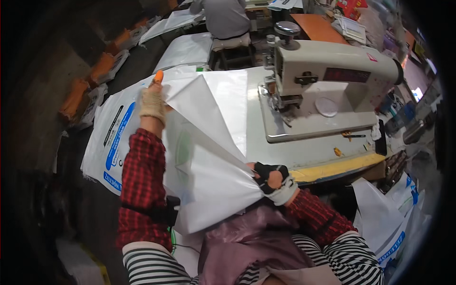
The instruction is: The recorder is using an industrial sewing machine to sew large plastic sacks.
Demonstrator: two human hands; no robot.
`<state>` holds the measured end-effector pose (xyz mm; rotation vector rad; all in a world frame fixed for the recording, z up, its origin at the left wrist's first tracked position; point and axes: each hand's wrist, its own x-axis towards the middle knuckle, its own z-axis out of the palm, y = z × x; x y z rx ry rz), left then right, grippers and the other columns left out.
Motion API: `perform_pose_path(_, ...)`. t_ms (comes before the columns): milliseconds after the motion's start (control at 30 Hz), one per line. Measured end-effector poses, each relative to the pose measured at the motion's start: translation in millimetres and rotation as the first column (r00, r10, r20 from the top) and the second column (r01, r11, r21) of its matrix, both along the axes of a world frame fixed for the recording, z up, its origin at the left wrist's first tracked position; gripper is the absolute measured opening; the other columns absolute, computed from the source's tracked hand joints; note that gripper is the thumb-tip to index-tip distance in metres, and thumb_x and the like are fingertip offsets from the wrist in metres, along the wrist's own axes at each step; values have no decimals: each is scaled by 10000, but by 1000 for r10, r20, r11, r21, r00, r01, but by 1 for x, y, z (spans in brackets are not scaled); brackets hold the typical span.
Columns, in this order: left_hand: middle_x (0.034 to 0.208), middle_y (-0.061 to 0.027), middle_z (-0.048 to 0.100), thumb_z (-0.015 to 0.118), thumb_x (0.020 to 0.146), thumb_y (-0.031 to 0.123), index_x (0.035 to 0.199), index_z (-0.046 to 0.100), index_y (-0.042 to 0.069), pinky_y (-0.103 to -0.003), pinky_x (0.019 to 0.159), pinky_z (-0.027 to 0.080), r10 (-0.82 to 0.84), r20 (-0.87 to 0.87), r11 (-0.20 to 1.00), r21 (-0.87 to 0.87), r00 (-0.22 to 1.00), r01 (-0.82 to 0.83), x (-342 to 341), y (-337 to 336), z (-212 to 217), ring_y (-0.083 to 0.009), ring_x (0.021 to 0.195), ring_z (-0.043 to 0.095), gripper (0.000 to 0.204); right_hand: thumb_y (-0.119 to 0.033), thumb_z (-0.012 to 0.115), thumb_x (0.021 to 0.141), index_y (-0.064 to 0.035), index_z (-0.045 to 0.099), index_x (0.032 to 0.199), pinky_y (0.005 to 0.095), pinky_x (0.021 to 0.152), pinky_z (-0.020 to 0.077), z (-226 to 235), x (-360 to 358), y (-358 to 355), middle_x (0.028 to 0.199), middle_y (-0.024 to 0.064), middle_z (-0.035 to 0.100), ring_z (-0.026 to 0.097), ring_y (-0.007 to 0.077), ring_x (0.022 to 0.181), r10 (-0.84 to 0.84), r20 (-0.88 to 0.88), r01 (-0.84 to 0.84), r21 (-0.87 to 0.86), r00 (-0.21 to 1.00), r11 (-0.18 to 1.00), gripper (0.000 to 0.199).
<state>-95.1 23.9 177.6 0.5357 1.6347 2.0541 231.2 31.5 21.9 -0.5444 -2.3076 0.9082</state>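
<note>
A white sack (213, 185) of thin sheet material stretches slantwise between my two hands, its lower part over my lap. My left hand (153, 102), in a pale glove with an orange cover on the thumb, is closed at the sack's upper left edge; its other fingers are mostly hidden. Nearer my body, my right hand (274, 181), in a black and grey fingerless glove, grips the gathered right edge. Beneath my left hand lies a stack of white printed sacks (107, 142) with blue bands. To the right of them stands a cream sewing machine (332, 64).
The table's front edge has a yellow strip (339, 167). Small tools (354, 136) and a dark phone-like object (379, 137) lie by the machine. More printed sacks (389, 223) hang at lower right. Orange-and-white bundles (97, 66) line the left. A seated person (225, 19) is ahead.
</note>
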Motion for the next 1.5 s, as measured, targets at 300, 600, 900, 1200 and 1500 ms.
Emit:
perform_pose_path(300, 862, -67, 570, 516, 851, 235, 1103, 540, 49, -329, 647, 475, 82, -604, 979, 198, 793, 50, 117, 53, 37, -187, 736, 566, 313, -183, 518, 840, -12, 521, 848, 355, 631, 414, -23, 37, -36, 745, 131, 528, 522, 288, 707, -206, -174, 151, -285, 963, 946, 171)
perform_pose_path(600, 787, -159, 623, 544, 786, 423, 872, 640, 80, -384, 642, 463, -617, -745, 734, -661, 254, -155, 106, 119, -180, -324, 696, 583, 367, -226, 490, 822, -20, 523, 1122, 305, 636, 453, -99, 132, -34, 816, 111, 587, 549, 208, 719, -201, -462, -232, -719, 864, 655, 365)
perform_pose_path(900, 993, -112, 608, 522, 809, 341, 932, 610, 49, -387, 796, 446, -631, -775, 772, -625, -22, -116, 161, 180, -215, -284, 911, 574, 328, -161, 525, 736, -48, 611, 977, 362, 663, 483, -70, 130, -3, 860, 130, 620, 600, 259, 782, 131, 548, 50, -303, 826, 952, 279)
perform_pose_path(1200, 769, -91, 625, 483, 836, 382, 986, 620, 42, -345, 699, 484, -872, 370, -328, -928, -321, -177, 80, 106, -88, -220, 710, 602, 395, -149, 425, 776, 12, 588, 1018, 465, 811, 451, -24, 40, 74, 954, 247, 594, 541, 381, 996, -76, 776, 314, -161, 626, 936, 333)
perform_pose_path(1500, 845, -122, 629, 510, 774, 335, 958, 613, 51, -370, 670, 467, -575, 662, -813, -532, -482, 239, 300, -26, -15, -289, 724, 584, 353, -243, 515, 770, -195, 160, 1389, 418, 706, 456, -2, 60, 52, 921, 233, 590, 572, 393, 821, -53, 444, 261, -422, 894, 868, 715)
